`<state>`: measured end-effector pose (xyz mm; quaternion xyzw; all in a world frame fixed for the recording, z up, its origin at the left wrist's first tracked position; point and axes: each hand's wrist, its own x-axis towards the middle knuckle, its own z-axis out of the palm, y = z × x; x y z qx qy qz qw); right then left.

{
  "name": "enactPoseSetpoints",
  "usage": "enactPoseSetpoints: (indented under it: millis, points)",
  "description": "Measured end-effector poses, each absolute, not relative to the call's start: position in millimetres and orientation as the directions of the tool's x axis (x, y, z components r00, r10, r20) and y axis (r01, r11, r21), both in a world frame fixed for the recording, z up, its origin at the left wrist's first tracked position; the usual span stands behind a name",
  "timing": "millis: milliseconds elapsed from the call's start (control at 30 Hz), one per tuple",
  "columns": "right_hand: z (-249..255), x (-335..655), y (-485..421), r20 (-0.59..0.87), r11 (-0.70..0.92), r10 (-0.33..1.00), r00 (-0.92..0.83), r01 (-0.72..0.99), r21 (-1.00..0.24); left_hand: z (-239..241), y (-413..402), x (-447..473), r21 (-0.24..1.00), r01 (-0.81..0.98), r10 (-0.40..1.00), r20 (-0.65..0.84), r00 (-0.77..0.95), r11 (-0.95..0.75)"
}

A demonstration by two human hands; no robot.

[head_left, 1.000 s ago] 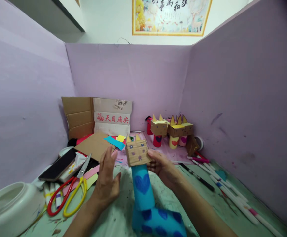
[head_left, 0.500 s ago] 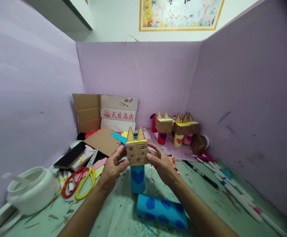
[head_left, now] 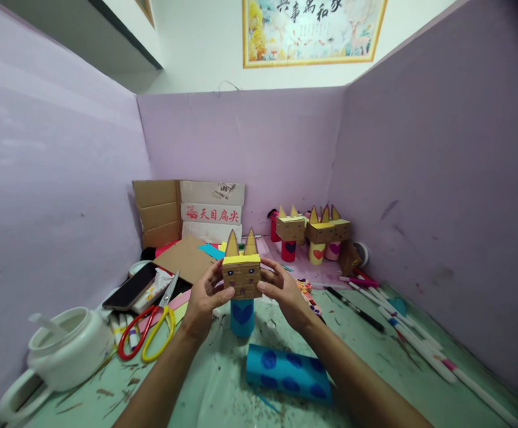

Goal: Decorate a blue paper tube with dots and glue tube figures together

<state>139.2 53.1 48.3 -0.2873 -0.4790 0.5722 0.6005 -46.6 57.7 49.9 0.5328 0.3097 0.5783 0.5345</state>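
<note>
A cardboard cat head point(head_left: 242, 278) with pointed ears, a yellow top and drawn eyes sits on an upright blue tube point(head_left: 242, 327) marked with a dark blue heart. From the left side, my left hand point(head_left: 204, 302) grips the head with thumb at the front and fingers at its edge. My right hand point(head_left: 286, 299) clasps the opposite side the same way. Just in front of the figure, a blue paper tube with dark spots point(head_left: 288, 373) lies on its side by my right forearm.
Scissors point(head_left: 158, 321), a phone point(head_left: 130, 286) and a white teapot point(head_left: 69, 351) stand or lie at left. Several similar cat figures point(head_left: 316, 238) stand at the back right. Markers point(head_left: 414, 339) lie along the right wall. A folded carton point(head_left: 212, 211) leans at the back.
The camera view has shifted slightly. The cat figure appears a little farther away, with both hands still on its head. The spotted tube has not visibly rolled.
</note>
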Motion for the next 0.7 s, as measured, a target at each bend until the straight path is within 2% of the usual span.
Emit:
enactPoseSetpoints:
  millis: [167,333,400,500,600,700]
  points:
    - [48,142,56,0.278,0.208,0.953,-0.12,-0.408,-0.889,49,60,-46,0.939,-0.225,0.954,0.286,0.086,-0.261]
    - [46,143,55,0.293,0.234,0.947,-0.131,-0.343,-0.91,47,60,-43,0.927,-0.249,0.952,0.302,0.047,-0.282]
    - [47,144,56,0.296,0.261,0.951,-0.086,-0.282,-0.923,50,59,-42,0.917,-0.295,0.959,0.284,0.011,-0.268]
    - [51,151,60,0.3,0.31,0.951,0.076,-0.206,-0.928,55,60,-42,0.895,-0.377,0.97,0.234,-0.061,-0.24]
    - [54,162,65,0.233,0.273,0.95,0.207,-0.188,-0.944,58,63,-45,0.878,-0.425,0.975,0.183,-0.128,-0.22]
    - [51,169,66,0.152,0.176,0.977,0.147,-0.17,-0.97,62,66,-48,0.873,-0.441,0.975,0.146,-0.169,-0.207]
